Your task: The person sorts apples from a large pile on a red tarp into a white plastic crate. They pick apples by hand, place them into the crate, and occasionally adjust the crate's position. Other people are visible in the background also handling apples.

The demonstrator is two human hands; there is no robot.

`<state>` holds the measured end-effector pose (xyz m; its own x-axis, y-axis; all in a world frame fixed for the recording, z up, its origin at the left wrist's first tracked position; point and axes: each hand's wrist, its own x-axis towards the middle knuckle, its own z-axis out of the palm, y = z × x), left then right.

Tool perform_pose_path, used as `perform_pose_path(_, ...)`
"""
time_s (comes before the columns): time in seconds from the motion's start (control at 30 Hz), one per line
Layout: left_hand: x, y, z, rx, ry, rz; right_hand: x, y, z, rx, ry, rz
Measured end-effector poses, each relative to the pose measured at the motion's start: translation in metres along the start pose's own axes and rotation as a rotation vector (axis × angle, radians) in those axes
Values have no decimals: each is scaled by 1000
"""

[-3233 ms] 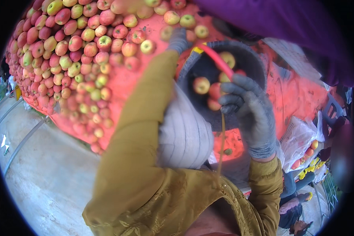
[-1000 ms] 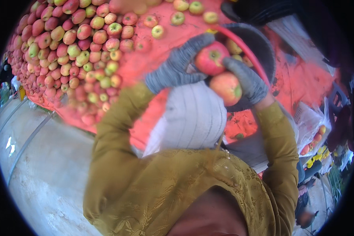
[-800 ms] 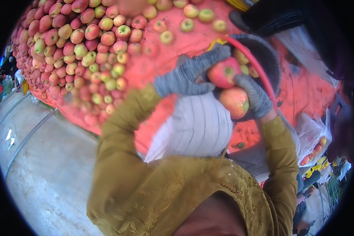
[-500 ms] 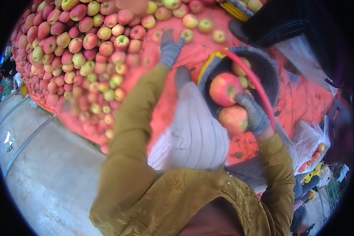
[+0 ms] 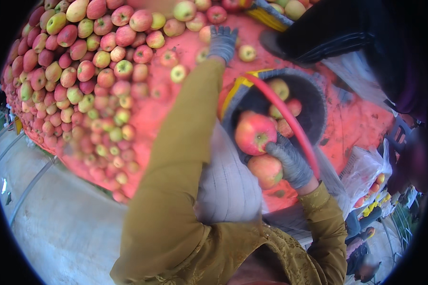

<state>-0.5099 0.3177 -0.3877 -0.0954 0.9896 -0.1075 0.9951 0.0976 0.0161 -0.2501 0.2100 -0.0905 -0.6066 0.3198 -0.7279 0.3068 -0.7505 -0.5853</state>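
Observation:
My left hand (image 5: 222, 45), in a grey glove, reaches out over the red ground sheet (image 5: 266, 42) with its fingers spread. A reddish apple (image 5: 205, 34) lies beside its fingertips, and a yellowish apple (image 5: 247, 53) is just to its right. Whatever is under the palm is hidden. My right hand (image 5: 292, 160), gloved too, is closed on two apples at the near side of a dark bucket: a large red apple (image 5: 256, 135) and, nearer me, a paler red apple (image 5: 265, 171). Several apples sit inside the bucket (image 5: 314, 102), whose red handle (image 5: 283, 108) arches over it.
A large heap of apples (image 5: 85, 71) covers the left side of the sheet. Another yellow-rimmed container (image 5: 266, 16) holds apples at the far edge. A person's dark boot (image 5: 314, 40) stands beyond the bucket. Plastic bags (image 5: 366, 166) lie at the right.
My left hand has moved farther out and to the right, its fingers spreading. My right hand still holds the two apples by the bucket. The whole view has shifted slightly.

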Motion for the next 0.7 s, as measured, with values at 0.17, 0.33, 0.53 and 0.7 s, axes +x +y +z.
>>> perform_pose_path(0.17, -10, -5, -49, -615, -52, -115, 3, 4, -3, -22, -29, -25)
perform_pose_path(0.33, -63, -11, -161, -2146, -202, -217, -7, 2, 4, 232, -99, 9)
perform_pose_path(0.53, -139, -2, -262, -2645, -387, -164, -51, -7, 26, 249, -67, -77)
perform_pose_path(0.7, -186, 31, -337, -2544, -477, 46, -93, 22, 29, 417, 4, -237)
